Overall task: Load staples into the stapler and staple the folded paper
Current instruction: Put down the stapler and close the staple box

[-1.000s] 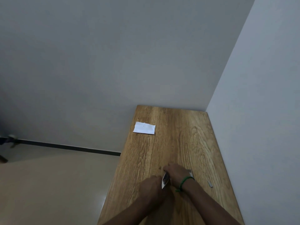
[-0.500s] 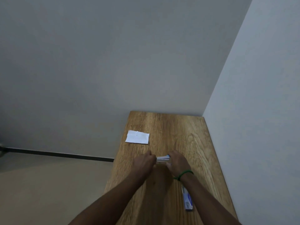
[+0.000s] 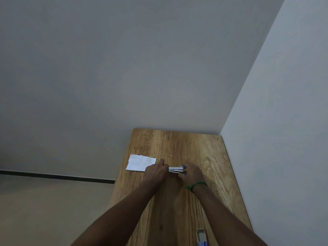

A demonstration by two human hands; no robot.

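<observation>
In the head view, the stapler (image 3: 175, 169) is seen lying crosswise over the wooden table (image 3: 177, 142), held at both ends. Its left end is gripped by the curled fingers of the left hand (image 3: 156, 172). Its right end is enclosed by the bent fingers of the right hand (image 3: 192, 173), on whose wrist a green band (image 3: 196, 185) is worn. Whether the stapler is touching the wood cannot be told.

The folded paper (image 3: 141, 163) is laid flat just left of the stapler. Its near right corner is covered by the left hand, and its left edge is set close to the table's left edge.

Beyond the stapler, a stretch of wood is left up to the far edge, which is met by a grey wall (image 3: 159, 68). To the right of the stapler, a strip of wood is left before the side wall (image 3: 284, 121). Well nearer than the stapler, beside the right forearm, a small box (image 3: 201, 236) is cut off by the frame's lower edge.
</observation>
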